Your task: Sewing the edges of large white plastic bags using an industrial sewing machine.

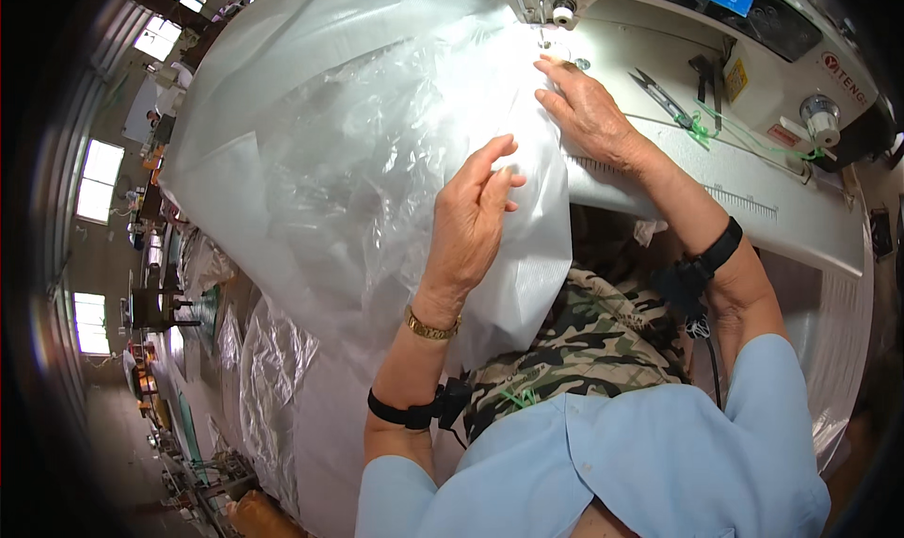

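Wore pale blue shirt (659, 444), held left hand (469, 218) loosely unclenched over translucent sheeting (330, 161), set right hand (595, 114), also unclenched, at sheeting's edge, near sewing machine (796, 77).

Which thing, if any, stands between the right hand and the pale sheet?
Nothing visible does: the right hand has its fingertips at the right edge of the pale sheet. The pointed metal tool lies to the hand's right, outside that path.

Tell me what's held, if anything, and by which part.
Can't tell: the left hand and right hand are at the pale sheeting, but no clear pinch shows.
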`<state>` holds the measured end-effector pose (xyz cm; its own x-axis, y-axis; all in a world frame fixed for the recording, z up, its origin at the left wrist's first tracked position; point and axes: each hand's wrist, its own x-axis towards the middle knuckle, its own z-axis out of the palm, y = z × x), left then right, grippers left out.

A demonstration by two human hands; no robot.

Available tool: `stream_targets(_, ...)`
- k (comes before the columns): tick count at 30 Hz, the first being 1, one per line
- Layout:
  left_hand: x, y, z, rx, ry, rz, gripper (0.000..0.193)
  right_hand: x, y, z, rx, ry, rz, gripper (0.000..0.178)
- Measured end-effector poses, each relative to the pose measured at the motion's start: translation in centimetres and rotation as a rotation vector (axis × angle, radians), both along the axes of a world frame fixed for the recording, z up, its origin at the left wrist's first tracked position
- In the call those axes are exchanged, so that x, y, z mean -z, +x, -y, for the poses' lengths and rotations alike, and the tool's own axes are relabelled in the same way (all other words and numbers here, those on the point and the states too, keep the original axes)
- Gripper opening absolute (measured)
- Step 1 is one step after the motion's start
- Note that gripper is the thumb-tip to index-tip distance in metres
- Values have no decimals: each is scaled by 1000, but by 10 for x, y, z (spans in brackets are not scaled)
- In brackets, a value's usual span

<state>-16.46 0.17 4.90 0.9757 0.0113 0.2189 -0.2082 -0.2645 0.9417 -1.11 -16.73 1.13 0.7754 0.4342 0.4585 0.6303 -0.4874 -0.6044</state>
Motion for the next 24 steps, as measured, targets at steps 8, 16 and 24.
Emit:
stream_targets(8,28,-88,3,-113,301,60,44,5,-156,17,-19,677,-570,54)
stream_targets(16,39,-141,20,-95,796,219,55,60,-223,49,-230,723,-1144,31)
stream_targets(24,8,-174,13,27,505,109,12,36,-253,64,-209,455,-997,36)
